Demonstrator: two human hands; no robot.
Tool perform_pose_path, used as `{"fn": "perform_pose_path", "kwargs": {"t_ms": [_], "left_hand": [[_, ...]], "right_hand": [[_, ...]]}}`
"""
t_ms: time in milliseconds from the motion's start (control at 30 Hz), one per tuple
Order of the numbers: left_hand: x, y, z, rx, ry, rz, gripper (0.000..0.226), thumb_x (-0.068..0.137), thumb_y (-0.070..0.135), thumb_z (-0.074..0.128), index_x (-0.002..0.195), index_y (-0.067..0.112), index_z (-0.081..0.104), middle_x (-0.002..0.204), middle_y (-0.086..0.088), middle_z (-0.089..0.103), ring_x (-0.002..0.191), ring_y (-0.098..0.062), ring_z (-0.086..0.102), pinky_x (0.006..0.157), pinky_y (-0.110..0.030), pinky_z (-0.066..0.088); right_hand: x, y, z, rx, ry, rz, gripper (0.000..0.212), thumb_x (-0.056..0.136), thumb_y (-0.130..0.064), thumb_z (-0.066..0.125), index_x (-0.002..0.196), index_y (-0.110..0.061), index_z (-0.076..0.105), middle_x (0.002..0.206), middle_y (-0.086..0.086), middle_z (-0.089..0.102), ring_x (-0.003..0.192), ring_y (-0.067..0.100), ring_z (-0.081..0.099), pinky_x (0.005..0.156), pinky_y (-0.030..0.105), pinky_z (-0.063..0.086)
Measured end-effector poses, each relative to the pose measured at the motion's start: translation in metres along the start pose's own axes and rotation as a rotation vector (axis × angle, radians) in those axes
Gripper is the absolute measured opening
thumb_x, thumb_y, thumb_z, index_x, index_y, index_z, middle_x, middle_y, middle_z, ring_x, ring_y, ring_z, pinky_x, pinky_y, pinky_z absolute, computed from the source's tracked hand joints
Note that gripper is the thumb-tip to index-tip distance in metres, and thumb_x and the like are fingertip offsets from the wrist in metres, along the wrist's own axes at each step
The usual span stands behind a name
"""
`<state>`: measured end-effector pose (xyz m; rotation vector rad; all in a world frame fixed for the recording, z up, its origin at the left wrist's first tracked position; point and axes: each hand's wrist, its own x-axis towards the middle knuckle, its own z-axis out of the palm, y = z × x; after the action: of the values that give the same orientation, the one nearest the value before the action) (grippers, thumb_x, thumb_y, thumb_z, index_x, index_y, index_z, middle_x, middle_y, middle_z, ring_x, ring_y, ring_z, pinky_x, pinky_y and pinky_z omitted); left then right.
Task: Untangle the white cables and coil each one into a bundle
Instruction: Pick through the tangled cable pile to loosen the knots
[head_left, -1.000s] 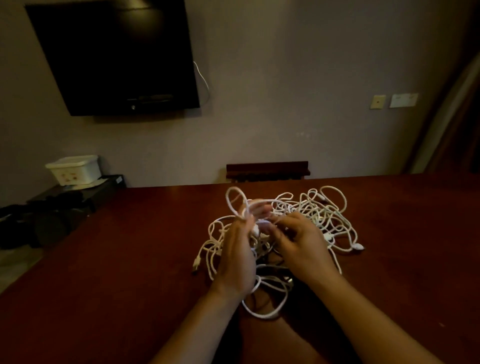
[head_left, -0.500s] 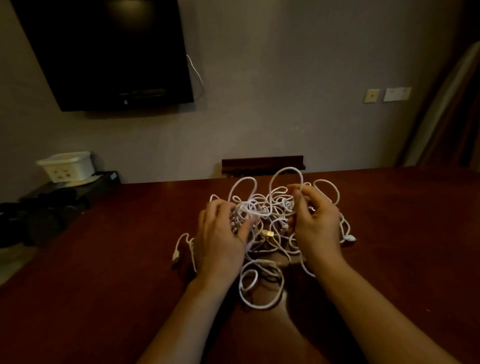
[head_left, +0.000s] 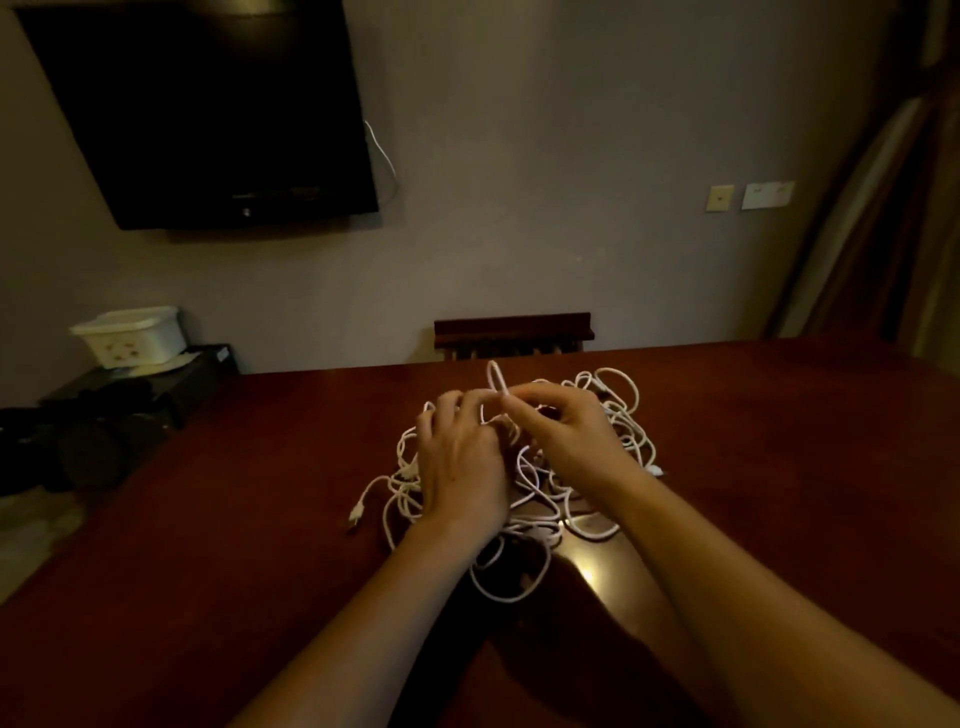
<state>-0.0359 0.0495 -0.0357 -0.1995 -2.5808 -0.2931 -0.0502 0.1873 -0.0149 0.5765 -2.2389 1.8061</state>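
Working at the far side of the heap, both hands met over the white cables (head_left: 524, 483), which lay as one loose tangle on the dark red tabletop (head_left: 208, 519), just in front of the person and between the forearms. The right hand (head_left: 566, 436) had its thumb and fingertips pinched together on a narrow loop (head_left: 495, 376) that stood up above the pile, its grip clamped on that strand, probably to lift it free so its run through the knot could be traced. The left hand (head_left: 460, 457) lay on the near left part of the tangle with its fingers bent down among the strands; it seemed to steady the heap against the pull, though whether those fingers closed round a cable could not be told from this view. A plug end (head_left: 356, 515) trailed out at the left edge of the pile, a likely place to start one coil. No cable looked separated or bundled yet, so the task appeared to be at its beginning. A bright patch of reflected light sat on the polished wood near the arms. Beyond the far edge stood a chair back (head_left: 511, 330), a dark television (head_left: 208, 114) on the grey wall, wall sockets (head_left: 748, 196) at right and a white box (head_left: 132, 335) on a low stand at left.
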Motion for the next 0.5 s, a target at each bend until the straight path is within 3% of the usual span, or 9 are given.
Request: {"fn": "perform_pose_path", "kwargs": {"t_ms": [67, 167, 233, 333, 500], "left_hand": [[0.008, 0.002, -0.008, -0.045, 0.018, -0.028, 0.020, 0.102, 0.036, 0.058, 0.117, 0.030, 0.069, 0.126, 0.008, 0.052, 0.117, -0.017, 0.044, 0.100, -0.036, 0.040], [0.026, 0.002, -0.025, -0.297, 0.024, -0.164, 0.045, 0.111, 0.045, 0.035, 0.097, 0.018, 0.068, 0.104, 0.003, 0.054, 0.090, -0.017, 0.053, 0.074, -0.035, 0.041], [0.043, -0.002, -0.038, -0.558, 0.018, -0.239, 0.050, 0.112, 0.044, 0.036, 0.082, 0.017, 0.066, 0.087, -0.001, 0.064, 0.078, -0.021, 0.061, 0.067, -0.037, 0.043], [0.061, -0.006, -0.060, -0.712, 0.009, -0.242, 0.053, 0.112, 0.045, 0.037, 0.072, 0.020, 0.062, 0.067, 0.001, 0.063, 0.067, -0.021, 0.063, 0.067, -0.043, 0.051], [0.074, -0.019, -0.086, -0.965, 0.050, -0.306, 0.052, 0.113, 0.045, 0.035, 0.078, 0.016, 0.060, 0.065, 0.001, 0.056, 0.058, -0.011, 0.054, 0.060, -0.031, 0.047]], "right_hand": [[0.004, -0.010, -0.003, 0.072, 0.027, 0.057, 0.020, 0.105, -0.023, 0.060, 0.117, -0.020, 0.077, 0.104, -0.002, 0.077, 0.095, 0.017, 0.075, 0.081, 0.030, 0.062], [0.007, -0.020, -0.007, 0.246, 0.117, 0.197, 0.022, 0.109, -0.019, 0.052, 0.125, -0.019, 0.067, 0.116, 0.006, 0.071, 0.089, 0.017, 0.074, 0.075, 0.026, 0.060], [0.007, -0.023, -0.006, 0.040, 0.015, 0.160, 0.024, 0.104, -0.011, 0.058, 0.127, -0.017, 0.065, 0.121, 0.003, 0.068, 0.089, 0.015, 0.074, 0.074, 0.027, 0.061], [0.006, -0.031, 0.013, -0.095, -0.194, 0.102, 0.043, 0.098, -0.004, 0.067, 0.138, -0.015, 0.059, 0.124, -0.006, 0.067, 0.090, 0.014, 0.077, 0.074, 0.027, 0.063], [0.020, -0.047, 0.023, -0.097, -0.169, 0.123, 0.034, 0.107, -0.022, 0.057, 0.140, -0.021, 0.059, 0.123, 0.001, 0.070, 0.093, 0.012, 0.074, 0.071, 0.023, 0.061]]}}
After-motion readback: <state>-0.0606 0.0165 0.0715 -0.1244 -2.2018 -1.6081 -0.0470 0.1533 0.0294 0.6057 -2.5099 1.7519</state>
